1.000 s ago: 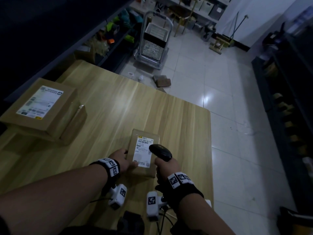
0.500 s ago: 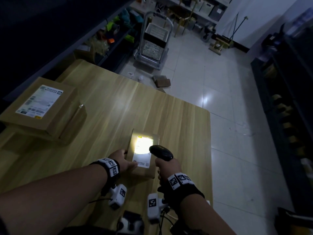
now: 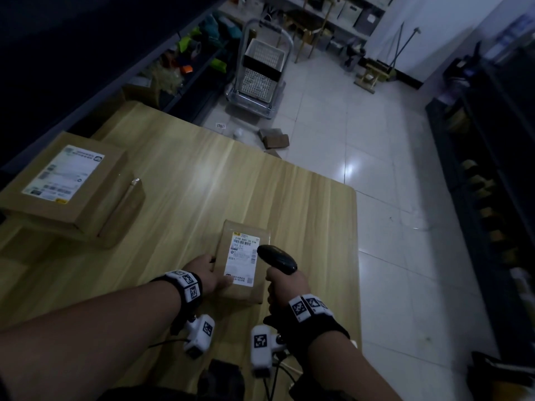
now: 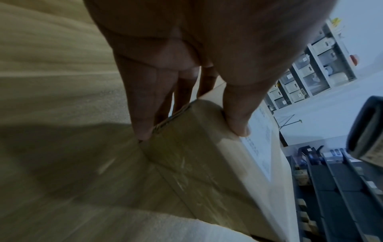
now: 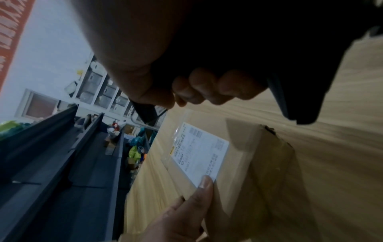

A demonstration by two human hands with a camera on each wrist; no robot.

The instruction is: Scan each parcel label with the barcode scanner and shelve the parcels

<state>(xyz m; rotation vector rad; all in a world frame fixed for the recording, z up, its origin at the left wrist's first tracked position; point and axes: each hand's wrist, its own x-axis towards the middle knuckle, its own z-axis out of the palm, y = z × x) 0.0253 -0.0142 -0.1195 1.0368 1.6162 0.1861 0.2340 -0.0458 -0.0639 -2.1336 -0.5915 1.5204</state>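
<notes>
While the small parcel [image 3: 241, 263] lies flat on the wooden worktop [image 3: 179, 192], low in the middle of the head view, the left hand [image 3: 207, 273] holds it by its near left corner. In the left wrist view the thumb [image 4: 238, 117] presses on top beside the white label [image 3: 242, 257] and the fingers [image 4: 143, 104] run down the side.

The right hand [image 3: 285, 286] is curled tight round the handle of the black barcode scanner [image 3: 276, 259]. The scanner's head sits just to the right of the label and points up the frame, toward the label's top. No light shows on the label.

The parcel's long side runs from the bottom of the frame toward the top, away from the person. The left hand is nearer to it and already has it, so I think that hand will lift it to a shelf.

A bigger parcel [image 3: 66, 183] with its own label waits at the left edge, well apart. Dark shelves [image 3: 492, 198] stand at the right edge.
</notes>
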